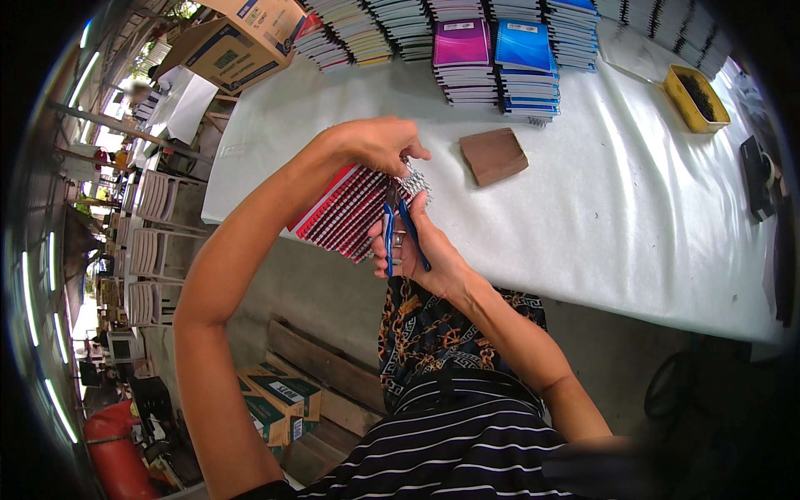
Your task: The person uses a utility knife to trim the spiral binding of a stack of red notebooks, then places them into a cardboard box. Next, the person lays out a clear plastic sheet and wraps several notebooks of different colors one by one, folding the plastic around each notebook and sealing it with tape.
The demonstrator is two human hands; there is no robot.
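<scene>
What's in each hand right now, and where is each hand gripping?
Left hand grips the stack of spiral notebooks at its top, by the wire binding. Right hand holds blue-handled pliers by the handles, tips at the coils.

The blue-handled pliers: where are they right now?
In the head view, the blue-handled pliers sit centre frame in the right hand, tips at the wire coil of the red notebook stack.

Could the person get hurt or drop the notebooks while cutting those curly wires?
Maybe. The right hand works blue-handled pliers right beside the left hand, so fingers could get nipped or poked by the wire spirals. The stack of spiral notebooks is held in the air past the table edge, so it could slip and fall to the floor.
</scene>
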